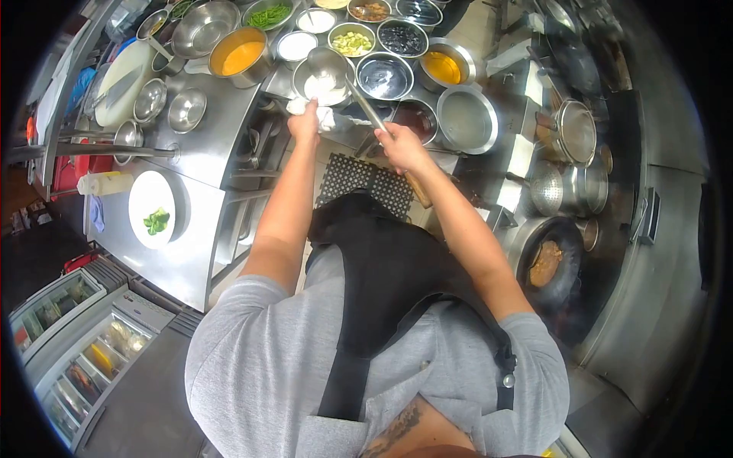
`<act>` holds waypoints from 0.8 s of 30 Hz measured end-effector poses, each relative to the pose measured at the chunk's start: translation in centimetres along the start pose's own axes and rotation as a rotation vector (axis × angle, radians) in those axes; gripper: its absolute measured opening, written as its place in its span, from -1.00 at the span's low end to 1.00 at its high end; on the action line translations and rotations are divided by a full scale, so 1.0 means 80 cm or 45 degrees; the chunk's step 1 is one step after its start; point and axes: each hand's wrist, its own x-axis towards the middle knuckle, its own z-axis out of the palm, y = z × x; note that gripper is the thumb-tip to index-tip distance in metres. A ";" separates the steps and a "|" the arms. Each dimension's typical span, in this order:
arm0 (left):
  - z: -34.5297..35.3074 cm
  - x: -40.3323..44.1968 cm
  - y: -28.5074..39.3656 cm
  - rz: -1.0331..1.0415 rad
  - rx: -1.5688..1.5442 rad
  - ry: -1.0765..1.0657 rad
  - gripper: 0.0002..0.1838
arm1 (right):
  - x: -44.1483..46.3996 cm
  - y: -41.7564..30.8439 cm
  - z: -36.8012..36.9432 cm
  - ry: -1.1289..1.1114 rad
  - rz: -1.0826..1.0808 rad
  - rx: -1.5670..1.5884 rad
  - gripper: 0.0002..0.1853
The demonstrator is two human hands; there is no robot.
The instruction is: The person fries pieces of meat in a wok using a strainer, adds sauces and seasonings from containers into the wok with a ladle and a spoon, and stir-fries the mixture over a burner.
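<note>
My right hand [403,146] is wrapped round the long handle of a ladle [368,104], whose wooden end sticks out behind my wrist. The ladle's head reaches over a metal bowl [299,79] with white contents, among the containers in front of me. At this bowl's near rim, my left hand [305,118] is closed on a bunched white cloth [327,118]. Whether the fingers also grip the rim cannot be made out. Close to my right hand stand a pot of dark red-brown liquid [416,120] and a wide pot of cloudy liquid [467,120].
Containers of chopped green pieces [351,42], dark liquid [384,76] and yellow oil [443,69] crowd the far side. A pot of orange liquid [238,55] and a white plate with greens [151,210] are leftward. On the right, a wok [569,267] holds brown food, below hanging strainers [574,133].
</note>
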 end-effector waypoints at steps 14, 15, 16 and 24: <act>0.003 0.010 0.005 0.059 0.090 0.043 -0.61 | 0.022 0.019 0.025 0.249 -0.222 -0.450 -0.60; 0.004 0.011 0.003 0.077 0.076 0.053 -0.61 | 0.021 0.013 0.021 0.251 -0.221 -0.453 -0.60; 0.003 0.013 0.001 0.096 0.063 0.063 -0.61 | 0.020 0.008 0.016 0.101 -0.036 -0.171 -0.61; 0.000 0.006 0.003 0.031 0.010 0.003 -0.58 | 0.003 -0.014 0.004 -0.203 0.374 0.680 -0.68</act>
